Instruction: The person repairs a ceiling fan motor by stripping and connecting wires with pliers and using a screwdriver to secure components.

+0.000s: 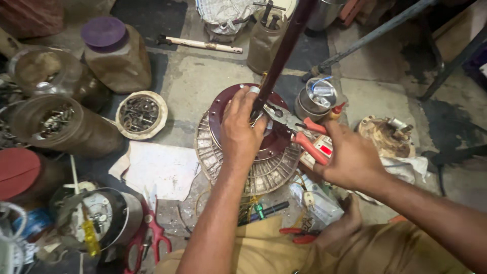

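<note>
Looking down from the head camera, the left hand [241,129] lies on top of a round maroon motor housing [220,109], with its fingers closed around the base of a dark maroon rod [284,45] that rises from the middle of the housing toward the top of the picture. A silver ring shows on one finger of this hand. Under the housing sits a ring of pale metal laminations [271,172], and both rest on the concrete floor [198,76].

The right hand [350,160] is closed on the orange handles of a pair of pliers [299,129]. The metal nose of the pliers points left and meets the rod just beside the fingers of the left hand.

Near the housing, on its right, stands a small metal cup [314,99] with small parts inside. On the left side of the floor there is a white sheet of paper [162,170], a shallow round dish of screws [141,114], a brown jar with a purple lid [114,53], and two open jars lying on their sides. Red-handled scissors [152,236] lie at the lower left, close to a yellow screwdriver [90,236]. A second motor part [388,134] lies at the right, well apart from the hands.
</note>
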